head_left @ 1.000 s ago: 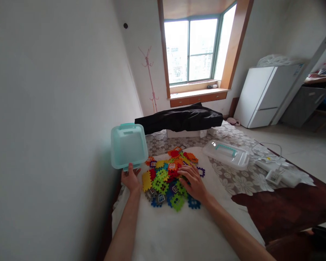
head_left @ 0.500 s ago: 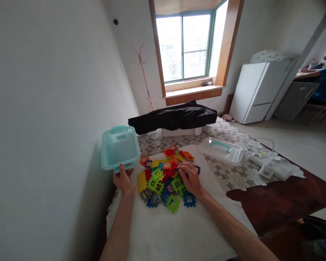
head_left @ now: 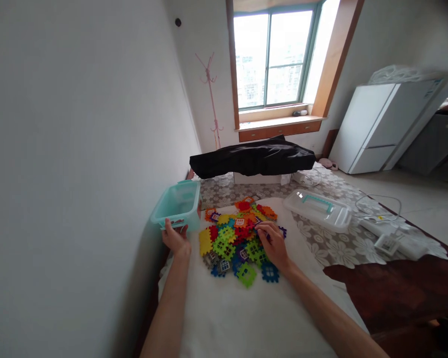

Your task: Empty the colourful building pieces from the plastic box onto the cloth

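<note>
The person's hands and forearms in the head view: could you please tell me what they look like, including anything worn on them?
The bare left hand and bare right hand are slender and wear no gloves. The forearms are bare too: no sleeve, watch, band or cable shows on either, and no markings can be made out.

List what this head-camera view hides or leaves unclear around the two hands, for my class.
In the head view:
The lower plastic building tiles: covered by the tiles on top, so they cannot be counted.
What the right hand touches: covered by its fingers and too small to tell.
Part of the left hand: hidden behind the wall of the teal plastic box.
</note>
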`<state>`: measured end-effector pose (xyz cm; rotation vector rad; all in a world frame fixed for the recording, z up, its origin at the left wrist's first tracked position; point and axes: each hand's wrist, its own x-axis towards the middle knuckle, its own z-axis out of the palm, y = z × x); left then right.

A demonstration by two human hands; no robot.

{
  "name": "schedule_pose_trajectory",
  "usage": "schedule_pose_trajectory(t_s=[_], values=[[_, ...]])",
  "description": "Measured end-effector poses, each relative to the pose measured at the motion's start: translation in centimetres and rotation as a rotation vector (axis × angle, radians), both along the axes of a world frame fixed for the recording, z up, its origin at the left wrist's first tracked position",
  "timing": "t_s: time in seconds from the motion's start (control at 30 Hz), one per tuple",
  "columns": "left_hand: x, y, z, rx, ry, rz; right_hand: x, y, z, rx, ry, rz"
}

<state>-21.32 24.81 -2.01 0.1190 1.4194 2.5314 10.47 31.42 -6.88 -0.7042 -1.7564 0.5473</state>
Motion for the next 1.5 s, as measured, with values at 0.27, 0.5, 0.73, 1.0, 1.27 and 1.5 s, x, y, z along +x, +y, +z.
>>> schedule_pose_trajectory(t_s=[0.27,0.5,0.73,1.0,1.27,1.5], values=[[1.9,-0.2,0.3,-0.008,0.011,0.032,0.1,0.0,0.0,-0.037,0.020,-0.018],[3.4,-0.6,1.7,-0.187,-0.137,0.159,0.3,0.2,-0.2,-0.021,0.026,-0.025],[4.0,-0.6,2.1,-0.186,-0.112,0.118,0.3,0.4,-0.4,-0.020,0.029,-0.021],[4.1,-0.3,0.4,-0.155,-0.051,0.140,0.3,0.2,-0.2,-0.036,0.028,-0.028],[3.2,-0.3,0.3,-0.195,-0.031,0.112,0.5,0.3,0.1,-0.061,0.040,-0.046],[2.5,0.1,-0.3,-0.110,0.083,-0.026,0.4,0.4,-0.1,-0.064,0.055,-0.045]])
